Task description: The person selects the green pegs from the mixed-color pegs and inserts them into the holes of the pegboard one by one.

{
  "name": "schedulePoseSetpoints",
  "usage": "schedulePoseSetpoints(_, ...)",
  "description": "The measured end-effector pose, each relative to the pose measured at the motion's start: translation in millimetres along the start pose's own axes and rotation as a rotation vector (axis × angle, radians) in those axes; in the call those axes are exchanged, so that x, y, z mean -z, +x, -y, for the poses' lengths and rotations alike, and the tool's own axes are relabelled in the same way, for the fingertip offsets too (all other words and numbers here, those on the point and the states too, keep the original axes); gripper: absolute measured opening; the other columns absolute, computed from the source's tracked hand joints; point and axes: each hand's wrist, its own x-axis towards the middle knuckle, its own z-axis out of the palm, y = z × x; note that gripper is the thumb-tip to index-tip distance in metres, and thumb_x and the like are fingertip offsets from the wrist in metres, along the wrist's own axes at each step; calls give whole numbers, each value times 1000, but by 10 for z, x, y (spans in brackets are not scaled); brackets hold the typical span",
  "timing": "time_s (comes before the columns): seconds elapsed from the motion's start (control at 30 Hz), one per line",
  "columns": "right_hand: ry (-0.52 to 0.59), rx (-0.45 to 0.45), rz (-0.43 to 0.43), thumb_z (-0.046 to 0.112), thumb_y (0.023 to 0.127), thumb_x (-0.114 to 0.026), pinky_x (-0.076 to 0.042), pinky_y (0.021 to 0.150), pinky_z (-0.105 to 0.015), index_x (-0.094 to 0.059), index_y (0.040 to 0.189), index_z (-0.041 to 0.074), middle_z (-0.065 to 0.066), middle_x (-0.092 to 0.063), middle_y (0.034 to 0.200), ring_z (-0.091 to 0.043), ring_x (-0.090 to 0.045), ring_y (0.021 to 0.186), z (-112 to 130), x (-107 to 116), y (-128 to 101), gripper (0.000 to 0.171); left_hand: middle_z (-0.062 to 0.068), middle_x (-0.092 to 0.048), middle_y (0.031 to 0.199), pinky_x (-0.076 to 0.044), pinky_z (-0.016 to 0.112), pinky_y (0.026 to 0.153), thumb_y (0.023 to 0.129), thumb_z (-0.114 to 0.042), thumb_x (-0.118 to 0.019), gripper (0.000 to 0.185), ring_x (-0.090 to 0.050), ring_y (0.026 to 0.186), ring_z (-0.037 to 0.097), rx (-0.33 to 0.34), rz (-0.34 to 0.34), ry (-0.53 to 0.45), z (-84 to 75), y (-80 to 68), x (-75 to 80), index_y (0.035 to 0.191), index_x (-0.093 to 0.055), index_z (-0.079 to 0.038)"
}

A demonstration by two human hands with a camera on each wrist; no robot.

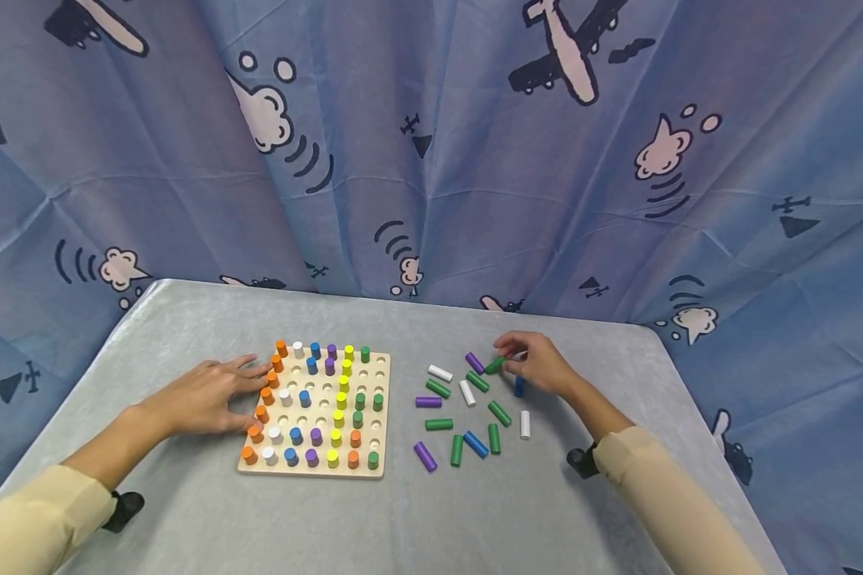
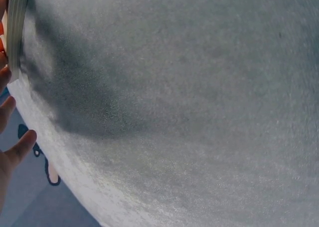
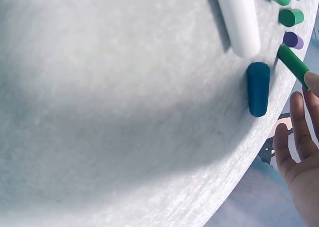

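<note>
The table [image 1: 187, 511] is wearing a grey cloth cover that is looking matt and slightly fuzzy, with a fine felt-like grain showing in both wrist views. The peg board [image 1: 381, 415] near its middle is showing pale, unpainted wood with a smooth, dull finish. The pegs standing in it and the loose ones toward the right edge, such as the green peg [image 1: 495, 365] at the right hand [image 1: 542, 363] and the blue peg [image 3: 258, 89], are looking painted and smooth, with a soft satin sheen. The white peg [image 3: 238, 18] is catching light faintly. The backdrop [image 1: 431, 144] is hanging as thin printed cloth, matt and creased. The sleeves [image 1: 662, 487] are looking like soft matt fabric.
</note>
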Motion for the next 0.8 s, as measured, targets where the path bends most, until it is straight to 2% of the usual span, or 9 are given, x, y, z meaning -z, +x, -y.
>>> schedulePoseSetpoints(0.27,13,24,-24,-11,81,-72,-55,82,-49,-67,112,-7,-16,-72,96,-30,-68,91,67,-58,43,31,16,-55,143,-43,65,94,83,-62,-69,76,-44,135,46,2,-3,-6,-15,0,13,131,-65,-4)
schedulePoseSetpoints(0.5,6,35,-47,-10,84,-70,-54,79,-43,-67,113,-7,-16,-71,98,-27,-67,90,140,-89,88,30,16,-55,142,-43,65,94,83,-61,-70,75,-44,135,46,-3,-8,-6,-15,0,4,131,-66,-4)
schedulePoseSetpoints(0.8,15,85,-51,-7,87,-68,-53,79,-44,-67,116,-5,-17,-71,102,-28,-67,93,382,-186,250,29,16,-55,143,-43,66,94,83,-62,-69,76,-42,136,46,4,5,-6,-13,-1,9,132,-65,-4)
